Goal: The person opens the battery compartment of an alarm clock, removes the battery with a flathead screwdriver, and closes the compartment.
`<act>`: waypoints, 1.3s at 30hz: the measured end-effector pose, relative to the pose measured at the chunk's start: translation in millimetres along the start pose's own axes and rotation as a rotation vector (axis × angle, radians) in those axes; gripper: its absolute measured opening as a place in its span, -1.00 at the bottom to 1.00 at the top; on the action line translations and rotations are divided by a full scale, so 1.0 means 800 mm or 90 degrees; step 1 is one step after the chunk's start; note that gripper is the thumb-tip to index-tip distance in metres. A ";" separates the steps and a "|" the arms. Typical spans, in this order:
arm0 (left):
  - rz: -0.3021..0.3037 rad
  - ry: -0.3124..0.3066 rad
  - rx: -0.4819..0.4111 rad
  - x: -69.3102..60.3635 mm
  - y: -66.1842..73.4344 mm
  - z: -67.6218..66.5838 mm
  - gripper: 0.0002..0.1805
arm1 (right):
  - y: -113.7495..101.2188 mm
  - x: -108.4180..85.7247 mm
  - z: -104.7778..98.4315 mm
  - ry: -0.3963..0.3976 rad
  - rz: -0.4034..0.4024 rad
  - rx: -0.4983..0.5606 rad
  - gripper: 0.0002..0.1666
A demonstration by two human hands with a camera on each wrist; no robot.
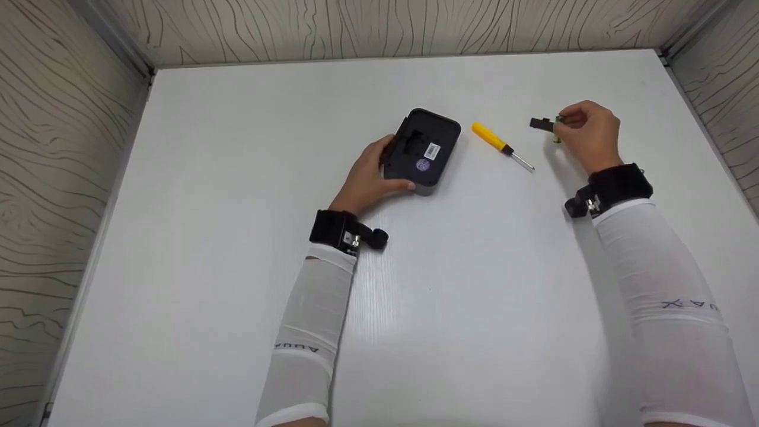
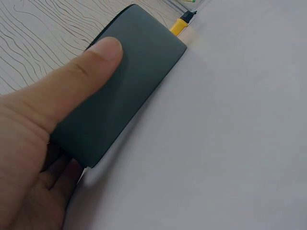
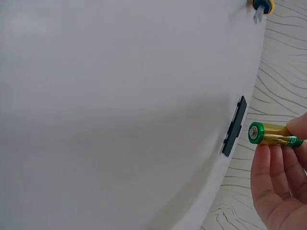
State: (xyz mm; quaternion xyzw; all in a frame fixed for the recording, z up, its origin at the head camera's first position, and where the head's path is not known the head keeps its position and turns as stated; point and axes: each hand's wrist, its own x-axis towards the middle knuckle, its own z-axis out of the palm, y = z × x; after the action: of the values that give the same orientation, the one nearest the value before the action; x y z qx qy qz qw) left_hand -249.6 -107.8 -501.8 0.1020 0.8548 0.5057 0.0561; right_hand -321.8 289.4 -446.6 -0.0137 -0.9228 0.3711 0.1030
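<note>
My left hand [image 1: 366, 181] grips a dark box-shaped device [image 1: 436, 133] near the middle of the table, thumb along its near side. Its upward face shows a recess, a white barcode label and a round sticker. In the left wrist view the thumb lies across the device's smooth side [image 2: 134, 62]. My right hand [image 1: 593, 135] pinches a green and gold battery [image 3: 273, 134] between thumb and fingers, above the table. A small black cover [image 3: 235, 127] lies on the table by the battery; in the head view this cover [image 1: 541, 124] appears just left of the fingertips.
A screwdriver with a yellow handle [image 1: 489, 137] lies between the device and the black cover, its metal tip towards the right front. The white table [image 1: 237, 178] is bounded by panels with a wood-line pattern [image 1: 332, 29] at the back and both sides.
</note>
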 end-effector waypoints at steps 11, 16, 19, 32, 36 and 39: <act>-0.001 0.000 -0.004 0.002 -0.003 0.000 0.21 | 0.025 -0.004 -0.016 -0.039 0.033 -0.075 -0.65; -0.002 0.001 -0.004 0.001 -0.004 0.000 0.21 | 0.029 -0.003 -0.017 -0.054 0.046 -0.093 -0.63; -0.002 0.002 -0.003 0.001 -0.003 -0.001 0.21 | 0.029 -0.001 -0.018 -0.058 0.055 -0.095 -0.62; -0.003 0.004 -0.006 -0.001 -0.001 0.001 0.20 | 0.028 0.003 -0.015 -0.098 0.045 -0.136 -0.58; 0.001 0.000 0.003 -0.001 0.001 0.001 0.20 | 0.028 0.004 -0.014 -0.107 0.027 -0.139 -0.59; 0.002 0.002 0.004 0.000 0.000 0.001 0.19 | 0.027 0.005 -0.012 -0.109 0.027 -0.141 -0.59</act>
State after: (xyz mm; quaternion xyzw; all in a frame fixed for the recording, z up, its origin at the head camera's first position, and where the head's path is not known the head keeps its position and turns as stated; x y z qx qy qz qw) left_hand -249.4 -107.6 -502.1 0.1031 0.8563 0.5032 0.0536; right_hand -324.8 311.9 -454.3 -0.0130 -0.9630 0.2687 0.0142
